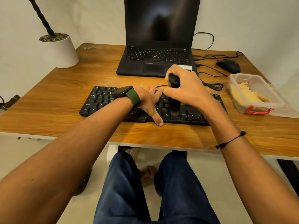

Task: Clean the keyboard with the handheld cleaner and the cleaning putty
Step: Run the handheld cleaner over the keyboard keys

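Right hand (186,88) fingers (168,92) wrap cleaner (174,94)

Wood desk (64,88) w/ white edge, plain white wall (100,16), pale floor (77,210) (tiled?).

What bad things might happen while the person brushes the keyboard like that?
The right hand grips the cleaner upright, brush end on the keys by the arrows; hard pressing might pop a keycap. The left hand lies flat on the keyboard, so loosened dust may end up under it. The keyboard's cable coils just behind the right hand and could snag, maybe tugging the laptop.
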